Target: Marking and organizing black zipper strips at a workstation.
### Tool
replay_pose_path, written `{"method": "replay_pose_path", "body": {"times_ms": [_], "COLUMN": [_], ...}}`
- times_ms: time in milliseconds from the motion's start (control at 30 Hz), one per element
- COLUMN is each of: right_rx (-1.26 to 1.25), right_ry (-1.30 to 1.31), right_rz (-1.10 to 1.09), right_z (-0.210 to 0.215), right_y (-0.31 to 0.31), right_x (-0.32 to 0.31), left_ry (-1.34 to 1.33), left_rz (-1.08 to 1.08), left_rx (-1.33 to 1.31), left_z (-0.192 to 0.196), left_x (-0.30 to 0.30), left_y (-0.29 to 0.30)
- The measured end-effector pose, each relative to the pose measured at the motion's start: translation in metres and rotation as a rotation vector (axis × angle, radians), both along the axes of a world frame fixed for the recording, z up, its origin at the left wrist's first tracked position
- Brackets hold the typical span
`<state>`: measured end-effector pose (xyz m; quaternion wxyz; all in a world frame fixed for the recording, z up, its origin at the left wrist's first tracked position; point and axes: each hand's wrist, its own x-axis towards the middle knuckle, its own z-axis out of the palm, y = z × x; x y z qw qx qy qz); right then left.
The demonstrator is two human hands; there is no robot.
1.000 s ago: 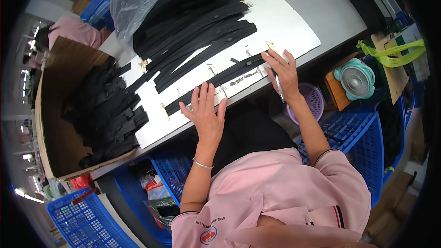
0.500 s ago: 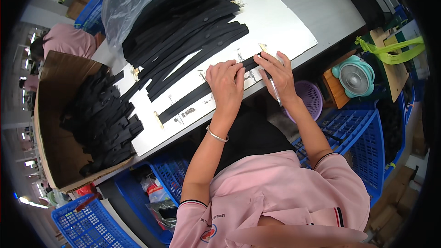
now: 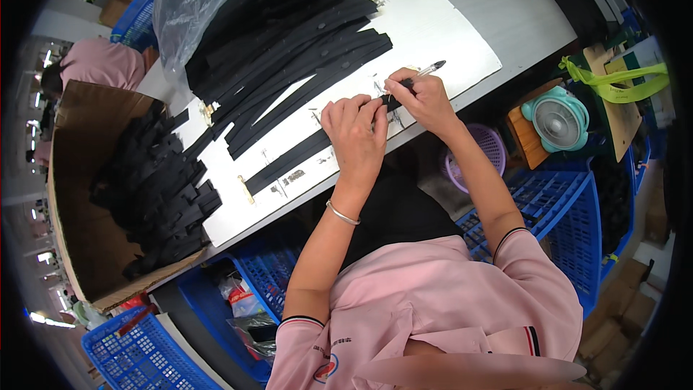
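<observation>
A long black strap (image 3: 296,161) lies across the white board (image 3: 447,36) near the table's front edge. My left hand (image 3: 355,133) presses flat on the strap's right part, fingers together. My right hand (image 3: 422,97) grips a pen (image 3: 426,71) with its tip at the strap's right end, just beside my left fingers. A stack of more black straps (image 3: 296,50) lies fanned out on the board behind my hands.
A cardboard box (image 3: 79,195) at left holds a heap of black straps. A clear plastic bag (image 3: 188,0) covers the far stack. Blue crates (image 3: 563,217) stand under the table, with a teal fan (image 3: 559,119) and purple basket (image 3: 494,148) at right. Another person (image 3: 94,65) sits far left.
My left hand slid right along the strap to join my right hand. My right hand lifted from flat on the board and now holds the pen at the strap's end.
</observation>
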<state>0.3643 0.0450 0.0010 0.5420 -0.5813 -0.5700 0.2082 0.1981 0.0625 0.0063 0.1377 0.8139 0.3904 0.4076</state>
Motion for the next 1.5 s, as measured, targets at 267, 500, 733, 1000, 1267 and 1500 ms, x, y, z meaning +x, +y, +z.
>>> {"method": "replay_pose_path", "body": {"times_ms": [267, 500, 733, 1000, 1267, 1500], "right_rx": [-0.039, 0.032, -0.082, -0.072, -0.161, -0.032], "right_ry": [-0.037, -0.187, 0.09, -0.105, 0.121, 0.245], "right_rz": [0.02, 0.01, 0.08, 0.086, 0.129, 0.03], "right_z": [-0.002, -0.01, 0.005, -0.006, 0.001, -0.007], "right_y": [0.001, 0.002, -0.006, -0.005, -0.015, -0.017], "right_x": [-0.001, 0.001, 0.003, 0.007, 0.011, 0.01], "left_ry": [-0.007, -0.016, -0.001, -0.012, 0.078, 0.239], "left_rz": [-0.005, -0.01, 0.005, 0.009, 0.018, -0.018], "left_rx": [0.026, 0.025, 0.011, 0.013, -0.016, -0.099], "left_z": [0.001, 0.001, -0.001, -0.003, 0.003, -0.005], "left_x": [-0.003, -0.002, -0.004, -0.002, -0.013, -0.054], "left_y": [0.0, 0.001, 0.001, 0.002, -0.016, -0.021]}}
